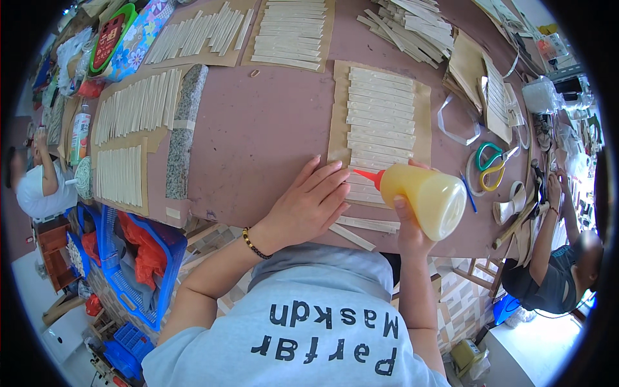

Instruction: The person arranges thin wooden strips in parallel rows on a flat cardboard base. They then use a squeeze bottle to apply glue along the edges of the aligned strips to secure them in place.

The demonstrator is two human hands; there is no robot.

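My right hand (414,231) is wrapped round a squeeze bottle (429,198) of yellowish glue, tilted so that its red nozzle (369,175) points left. The nozzle tip is close to the fingertips of my left hand (309,205), over the near part of a brown cardboard sheet (340,116). My left hand lies flat, fingers stretched out, at the sheet's left edge, and holds nothing. Pale flat strips (380,117) lie in a column of rows on the sheet. A few loose strips (369,224) rest at the table's near edge. The bottle hides part of the column's near right end.
More strip-covered cardboard sheets (246,55) lie left and far, beside a speckled grey bar (184,138). A loose strip pile (412,29) is at the far right. Right of my sheet are scissors (492,174) and a blue pen (469,193). People sit at both sides; a blue basket (171,258) stands lower left.
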